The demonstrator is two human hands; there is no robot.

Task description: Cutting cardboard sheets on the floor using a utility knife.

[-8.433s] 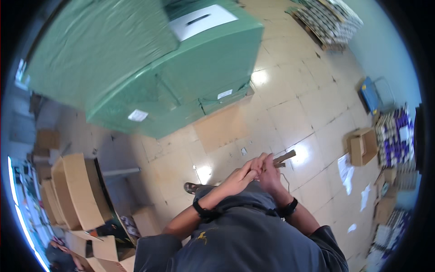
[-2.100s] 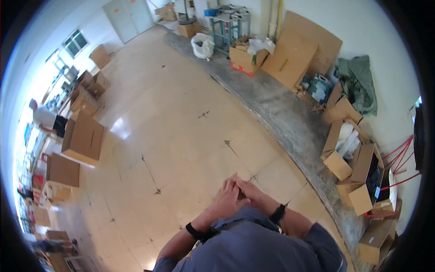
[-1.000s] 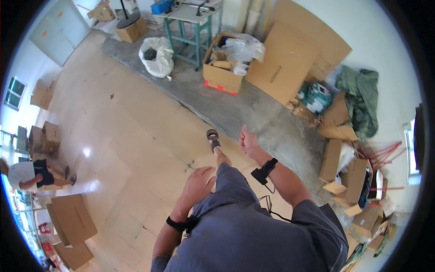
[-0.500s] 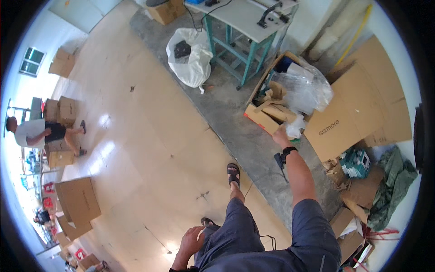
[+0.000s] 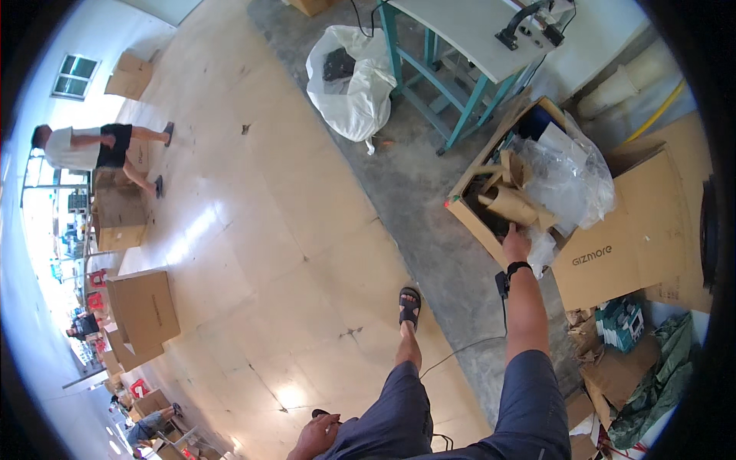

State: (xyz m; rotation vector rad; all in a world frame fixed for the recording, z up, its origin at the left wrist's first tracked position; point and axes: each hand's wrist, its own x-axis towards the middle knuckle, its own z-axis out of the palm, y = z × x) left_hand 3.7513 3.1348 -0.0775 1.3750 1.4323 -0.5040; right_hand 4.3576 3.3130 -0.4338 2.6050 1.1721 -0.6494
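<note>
My right hand (image 5: 517, 245) reaches over the near edge of an open cardboard box (image 5: 474, 222) on the grey floor strip. Its fingers look curled beside a bent piece of brown cardboard (image 5: 510, 203) and crumpled clear plastic (image 5: 571, 184); what they hold, if anything, is hidden. A black band with a small dark device (image 5: 503, 284) is on that wrist, and a thin cable trails from it. My left hand (image 5: 318, 437) hangs low beside my left thigh, fingers loosely extended with nothing visible in them.
A large flattened carton (image 5: 613, 261) leans right of the box. Beyond stand a teal-legged table (image 5: 468, 115) and a white sack (image 5: 353, 100). Teal packages (image 5: 619, 323) and a green cloth (image 5: 652, 383) lie at right. Far left, a person (image 5: 100, 147) walks near stacked cartons (image 5: 121, 207).
My view has shifted, so the box appears farther right. My right hand has moved slightly deeper over the box's edge, by the brown cardboard. The distant person has walked on.
</note>
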